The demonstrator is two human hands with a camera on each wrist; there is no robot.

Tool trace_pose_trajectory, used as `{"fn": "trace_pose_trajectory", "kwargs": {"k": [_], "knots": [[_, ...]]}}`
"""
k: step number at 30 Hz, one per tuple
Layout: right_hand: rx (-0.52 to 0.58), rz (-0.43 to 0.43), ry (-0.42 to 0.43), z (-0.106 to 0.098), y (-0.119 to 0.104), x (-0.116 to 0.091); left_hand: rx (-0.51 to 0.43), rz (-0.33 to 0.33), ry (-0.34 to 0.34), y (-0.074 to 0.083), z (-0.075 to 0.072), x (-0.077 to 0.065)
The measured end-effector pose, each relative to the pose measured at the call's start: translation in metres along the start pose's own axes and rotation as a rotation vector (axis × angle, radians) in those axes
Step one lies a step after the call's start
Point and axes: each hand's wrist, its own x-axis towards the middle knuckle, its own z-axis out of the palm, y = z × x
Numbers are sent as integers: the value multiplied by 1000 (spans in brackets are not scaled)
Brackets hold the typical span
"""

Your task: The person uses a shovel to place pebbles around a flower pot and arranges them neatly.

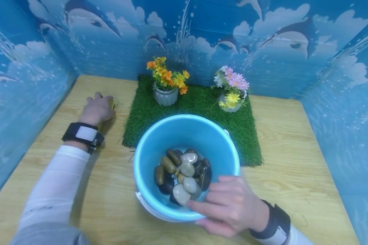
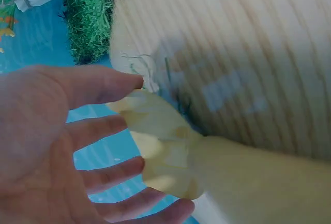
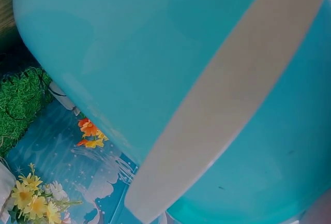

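A light blue bucket [image 1: 138,153] stands at the front middle of the table, with several smooth wet-looking stones [image 1: 187,169] in its bottom, some dark, some brown, some pale. My right hand [image 1: 231,204] grips its near right rim, the thumb outside the wall and the index finger over the edge. The right wrist view shows the bucket wall and its white handle [image 3: 207,110], hanging down. At the table's left, my left hand [image 1: 97,109] reaches over a yellow object [image 2: 163,149] with a ridged, scalloped end and a long smooth part; its thumb and spread fingers lie along that end.
Behind the bucket lies a mat of artificial grass [image 1: 190,97]. On it stand a pot of orange and yellow flowers [image 1: 166,96] and a pot of pink, white and yellow flowers [image 1: 231,98]. Blue dolphin-print walls [image 1: 184,41] enclose the wooden table [image 1: 294,153] on three sides.
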Motion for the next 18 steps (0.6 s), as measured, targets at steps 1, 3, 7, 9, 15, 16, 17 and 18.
{"fn": "trace_pose_trajectory", "kwargs": {"k": [1,3,7,9,15,16,17,18], "knots": [[1,1,0,0,0,0,-6,5,14,1,-1,-1],[-1,-1,1,0,0,-1,-15,23,50,3,-3,-3],[-7,-4,4,1,0,-1,-26,60,123,8,-9,-10],[-12,-6,7,2,0,-1,-33,82,159,11,-13,-14],[-14,6,0,1,0,1,-131,131,283,20,-25,-31],[-14,8,-4,0,0,2,-159,137,309,22,-27,-35],[-13,10,-8,0,0,2,-193,150,345,25,-28,-38],[-15,9,-11,0,1,3,-223,163,385,29,-30,-42]]}}
